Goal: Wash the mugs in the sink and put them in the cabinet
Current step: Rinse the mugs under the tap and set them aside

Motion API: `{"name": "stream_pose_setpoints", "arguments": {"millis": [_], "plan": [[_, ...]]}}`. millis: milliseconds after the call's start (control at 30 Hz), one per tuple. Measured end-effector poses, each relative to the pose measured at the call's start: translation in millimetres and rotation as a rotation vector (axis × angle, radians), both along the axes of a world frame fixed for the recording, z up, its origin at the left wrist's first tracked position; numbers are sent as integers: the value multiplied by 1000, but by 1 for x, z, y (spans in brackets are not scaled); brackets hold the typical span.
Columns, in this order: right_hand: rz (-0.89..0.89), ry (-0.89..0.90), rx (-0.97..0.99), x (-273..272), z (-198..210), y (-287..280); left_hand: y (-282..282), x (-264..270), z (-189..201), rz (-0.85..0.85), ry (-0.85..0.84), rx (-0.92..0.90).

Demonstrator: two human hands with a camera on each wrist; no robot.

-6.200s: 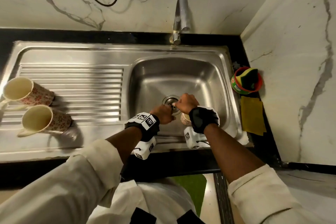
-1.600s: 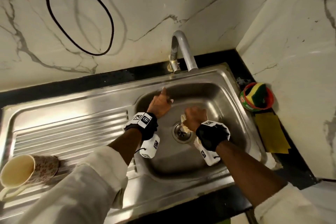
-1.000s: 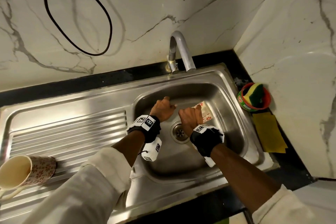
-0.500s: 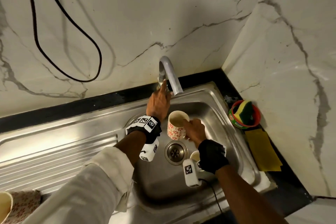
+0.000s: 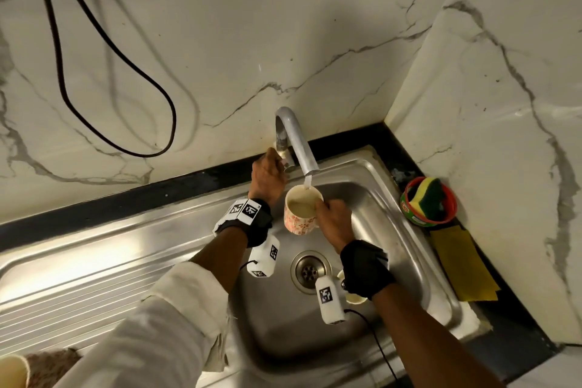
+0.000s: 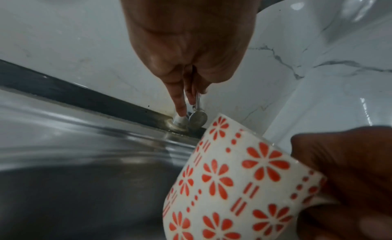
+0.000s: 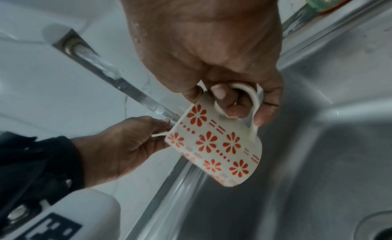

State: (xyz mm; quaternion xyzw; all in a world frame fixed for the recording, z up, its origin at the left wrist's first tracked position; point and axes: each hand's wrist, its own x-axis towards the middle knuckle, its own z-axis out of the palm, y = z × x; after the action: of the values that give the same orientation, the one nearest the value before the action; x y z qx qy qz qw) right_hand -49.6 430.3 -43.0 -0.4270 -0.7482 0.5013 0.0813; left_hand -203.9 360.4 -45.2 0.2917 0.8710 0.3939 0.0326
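A white mug with red flowers (image 5: 299, 214) is held upright under the spout of the tap (image 5: 297, 148), over the sink (image 5: 378, 230). A thin stream of water (image 7: 127, 87) runs into it. My right hand (image 5: 327, 214) grips the mug by its handle (image 7: 252, 99), with fingers through the loop. My left hand (image 5: 273, 167) pinches the tap handle (image 6: 197, 101) at the tap's base. A second mug (image 5: 356, 297) lies in the sink, mostly hidden under my right wrist. A third mug (image 5: 15, 370) shows at the lower left on the drainboard (image 5: 78, 277).
A round tub holding a yellow-green sponge (image 5: 428, 201) stands on the black counter right of the sink, with a yellow cloth (image 5: 463, 264) in front of it. A black cable (image 5: 104, 38) hangs on the marble wall. The drain (image 5: 310, 269) lies below the mug.
My right hand has brought the mug under the spout. My left hand has closed on the tap handle, and water now runs into the mug.
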Motion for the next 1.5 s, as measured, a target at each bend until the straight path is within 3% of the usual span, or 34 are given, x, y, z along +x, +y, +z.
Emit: {"name": "stream_pose_setpoints", "arguments": {"millis": [100, 233, 333, 433, 533, 733, 867, 1000, 1133, 1233, 1367, 1433, 1500], "plan": [[62, -31, 21, 3, 0, 2, -10, 0, -7, 10, -28, 30], [55, -55, 22, -1, -4, 3, -18, 9, -11, 84, -201, -42], [122, -119, -63, -4, -3, 9, -28, 21, -22, 7, -340, -121], [118, -170, 65, -11, -2, 11, -40, 31, -29, -36, -356, -144], [261, -219, 109, -13, -4, 11, -48, 40, -28, -19, -422, -153], [273, -273, 117, -3, -19, 13, -46, 35, -24, 11, -386, -40], [178, -215, 40, 2, -26, 12, -29, 31, -11, -100, -467, 108], [186, -175, 6, 5, -31, 7, -14, 36, -7, -74, -614, 232], [27, -46, -187, 18, -34, 15, -11, 36, -4, -211, -458, 80], [11, -1, -242, 26, -31, 16, -12, 23, -2, -288, -399, -84], [40, -32, -126, 29, -27, 14, -29, 19, -14, -291, -196, -233], [73, -41, -153, 35, -28, 13, -39, 32, -30, -228, -219, -249], [13, -7, -295, 43, -28, 13, -52, 48, -46, -141, -347, -259]]}}
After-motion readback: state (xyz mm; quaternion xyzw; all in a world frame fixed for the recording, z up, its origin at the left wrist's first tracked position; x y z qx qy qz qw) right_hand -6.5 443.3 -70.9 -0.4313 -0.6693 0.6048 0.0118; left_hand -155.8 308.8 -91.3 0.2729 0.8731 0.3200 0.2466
